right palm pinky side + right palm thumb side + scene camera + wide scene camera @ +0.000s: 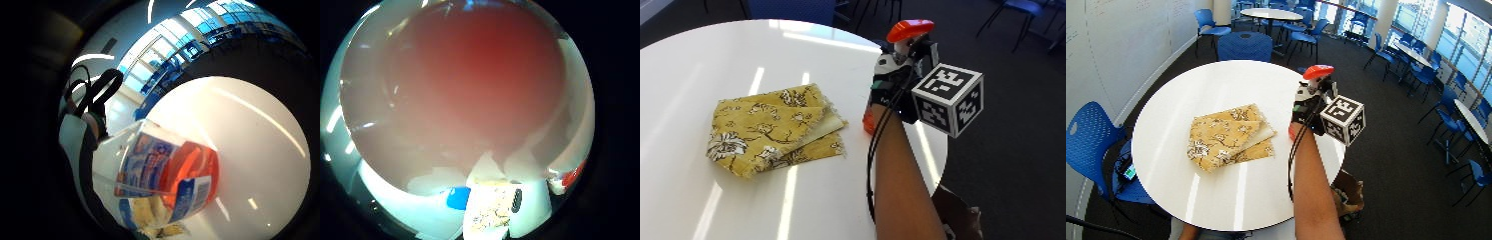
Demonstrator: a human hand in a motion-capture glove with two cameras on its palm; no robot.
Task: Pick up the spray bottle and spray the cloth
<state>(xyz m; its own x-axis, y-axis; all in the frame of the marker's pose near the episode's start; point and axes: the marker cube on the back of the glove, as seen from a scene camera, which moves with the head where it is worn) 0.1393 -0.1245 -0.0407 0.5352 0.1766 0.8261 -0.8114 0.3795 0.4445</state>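
Right hand (896,82) wrapped round upright spray bottle (906,35); cloth (776,130) flat at nine o'clock, near; table (713,55) beneath.

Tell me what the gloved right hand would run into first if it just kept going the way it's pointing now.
Likely nothing. The right hand already holds the bottle, and beyond it the outside view shows only the edge of the table, then open floor. The cloth lies off to the side, though depth is unclear.
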